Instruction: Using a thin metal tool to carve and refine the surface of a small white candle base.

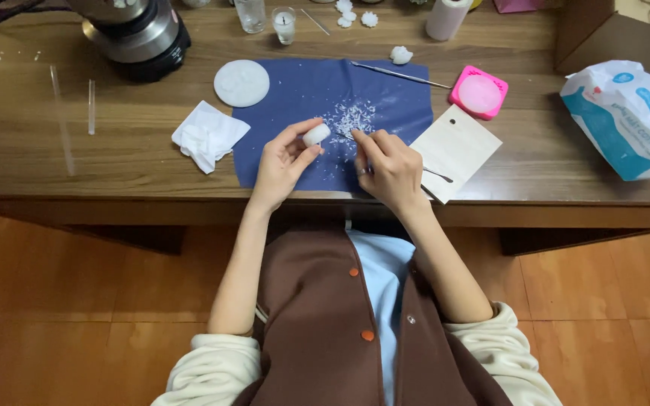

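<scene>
Left hand (283,162): grip closed on a small white wax piece (316,134), pinched between thumb and fingertips and raised just above the blue mat (280,98), evidently so that the face presented to the other hand stays exposed. Right hand (391,169): grip closed around a thin metal tool (438,177), whose handle projects behind the hand; its working tip, beside the piece, is hidden. White shavings (349,119) lie scattered on the mat directly beyond both hands, which suggests the mat serves to catch waste and spare the wooden counter (114,158). A crumpled white tissue (208,135) lies near the left hand; a pale wooden board (457,150) sits just right of the mat.
</scene>
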